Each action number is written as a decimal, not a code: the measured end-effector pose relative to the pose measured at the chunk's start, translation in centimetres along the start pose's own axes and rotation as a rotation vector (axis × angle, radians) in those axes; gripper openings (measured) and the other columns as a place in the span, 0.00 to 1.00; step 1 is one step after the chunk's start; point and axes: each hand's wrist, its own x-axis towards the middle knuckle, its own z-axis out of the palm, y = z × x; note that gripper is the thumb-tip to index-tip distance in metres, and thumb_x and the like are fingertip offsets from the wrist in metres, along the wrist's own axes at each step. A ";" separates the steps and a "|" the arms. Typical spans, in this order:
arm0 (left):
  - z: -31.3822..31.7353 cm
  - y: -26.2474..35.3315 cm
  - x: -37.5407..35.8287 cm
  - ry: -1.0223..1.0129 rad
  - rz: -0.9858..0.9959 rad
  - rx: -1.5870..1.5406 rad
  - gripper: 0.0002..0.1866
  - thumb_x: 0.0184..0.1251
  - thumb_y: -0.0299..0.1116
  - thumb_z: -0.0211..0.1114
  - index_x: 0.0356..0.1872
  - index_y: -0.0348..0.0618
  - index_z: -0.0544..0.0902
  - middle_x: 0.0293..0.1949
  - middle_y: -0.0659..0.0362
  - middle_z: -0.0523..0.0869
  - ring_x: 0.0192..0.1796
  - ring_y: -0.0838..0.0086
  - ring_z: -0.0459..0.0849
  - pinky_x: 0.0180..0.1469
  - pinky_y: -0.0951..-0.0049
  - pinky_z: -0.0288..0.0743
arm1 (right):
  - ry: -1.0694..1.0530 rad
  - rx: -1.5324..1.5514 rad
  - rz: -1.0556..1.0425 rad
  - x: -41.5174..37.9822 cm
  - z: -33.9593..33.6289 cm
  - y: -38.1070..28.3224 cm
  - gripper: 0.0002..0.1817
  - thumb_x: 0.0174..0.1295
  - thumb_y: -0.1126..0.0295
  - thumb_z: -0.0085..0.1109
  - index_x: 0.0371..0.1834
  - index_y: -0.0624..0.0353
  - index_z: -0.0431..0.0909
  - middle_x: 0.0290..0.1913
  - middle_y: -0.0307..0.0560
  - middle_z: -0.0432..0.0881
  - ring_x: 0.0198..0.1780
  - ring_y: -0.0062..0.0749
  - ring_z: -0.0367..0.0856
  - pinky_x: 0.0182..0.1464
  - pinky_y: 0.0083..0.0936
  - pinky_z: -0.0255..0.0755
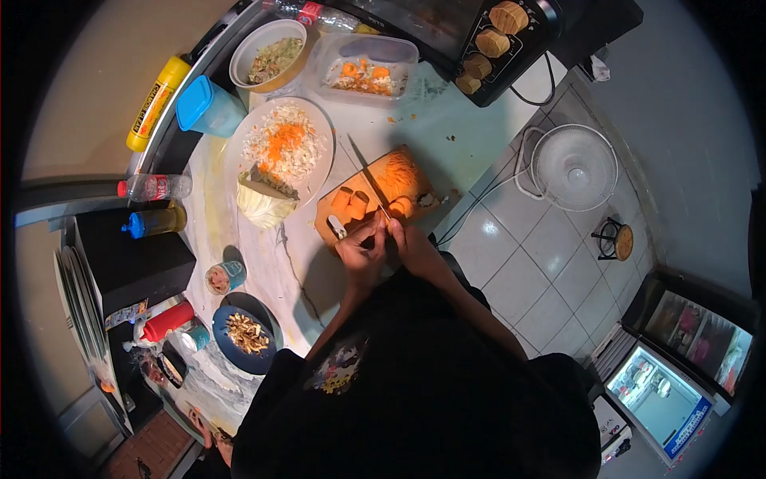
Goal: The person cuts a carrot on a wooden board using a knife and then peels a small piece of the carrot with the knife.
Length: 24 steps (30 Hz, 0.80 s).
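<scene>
A wooden cutting board [325,209] lies in front of me, with carrot pieces [348,202] and a heap of finely cut carrot [403,176] on it. My right hand [413,246] is closed at the near end of a long knife [368,172], whose blade points away across the board. Close beside it, my left hand [361,254] has its fingers bent together at the board's near edge; whatever they hold is hidden. Some carrot rounds [400,207] sit right of the blade. By my left fingers is a small white-handled object [337,227].
Left of the board, a large plate [325,140] carries chopped white vegetable, carrot and a cabbage piece [265,199]. Behind are a plastic container [363,94] and a bowl [243,52]. A dark plate [226,357] and a jar [227,276] stand nearer left. Another person's hand [199,427] shows lower left.
</scene>
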 end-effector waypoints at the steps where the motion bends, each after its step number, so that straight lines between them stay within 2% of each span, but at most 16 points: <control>1: 0.0 0.1 0.1 -0.012 -0.027 -0.006 0.09 0.63 0.22 0.66 0.42 0.31 0.86 0.39 0.47 0.89 0.42 0.70 0.89 0.49 0.74 0.78 | 0.002 -0.002 -0.004 0.0 -0.2 -0.2 0.27 0.76 0.57 0.35 0.36 0.72 0.77 0.29 0.74 0.77 0.39 0.69 0.78 0.38 0.53 0.70; 7: 0.0 0.2 0.0 0.027 0.014 0.035 0.08 0.62 0.23 0.66 0.42 0.31 0.86 0.37 0.46 0.89 0.40 0.70 0.89 0.47 0.74 0.79 | 0.004 0.054 0.020 0.1 0.9 1.4 0.29 0.75 0.54 0.36 0.35 0.73 0.77 0.30 0.77 0.76 0.39 0.69 0.78 0.39 0.53 0.70; 9: 0.1 0.3 -0.3 0.025 0.016 0.048 0.08 0.62 0.23 0.67 0.41 0.32 0.86 0.37 0.46 0.89 0.40 0.69 0.89 0.47 0.74 0.79 | -0.031 -0.043 0.097 0.0 0.5 1.3 0.30 0.75 0.54 0.36 0.33 0.74 0.77 0.29 0.77 0.76 0.38 0.70 0.78 0.39 0.53 0.71; 16: 0.1 0.3 0.0 0.033 0.067 0.075 0.09 0.61 0.23 0.67 0.41 0.32 0.87 0.38 0.47 0.89 0.40 0.66 0.90 0.47 0.73 0.80 | 0.005 -0.084 0.117 0.1 0.4 0.1 0.31 0.75 0.53 0.37 0.31 0.75 0.77 0.30 0.78 0.77 0.39 0.70 0.78 0.41 0.53 0.71; 18: 0.1 0.0 0.1 0.045 0.118 0.080 0.08 0.61 0.24 0.67 0.41 0.32 0.87 0.38 0.47 0.89 0.40 0.66 0.90 0.47 0.73 0.80 | -0.012 -0.107 0.101 0.3 0.6 0.9 0.30 0.75 0.54 0.37 0.33 0.74 0.77 0.31 0.77 0.77 0.40 0.69 0.78 0.41 0.53 0.71; 22: -0.1 0.5 -0.2 0.055 0.028 0.091 0.08 0.61 0.24 0.67 0.41 0.33 0.87 0.38 0.46 0.89 0.41 0.65 0.90 0.47 0.72 0.80 | -0.015 -0.013 0.084 0.6 1.3 2.0 0.27 0.75 0.55 0.38 0.37 0.72 0.77 0.31 0.76 0.77 0.40 0.69 0.78 0.41 0.53 0.71; 24: 0.1 0.4 0.0 0.055 0.027 0.086 0.08 0.61 0.24 0.67 0.41 0.33 0.87 0.38 0.46 0.89 0.41 0.65 0.90 0.47 0.71 0.80 | 0.059 0.022 0.019 0.7 1.6 2.3 0.25 0.75 0.56 0.39 0.39 0.71 0.77 0.31 0.75 0.77 0.40 0.70 0.77 0.40 0.52 0.71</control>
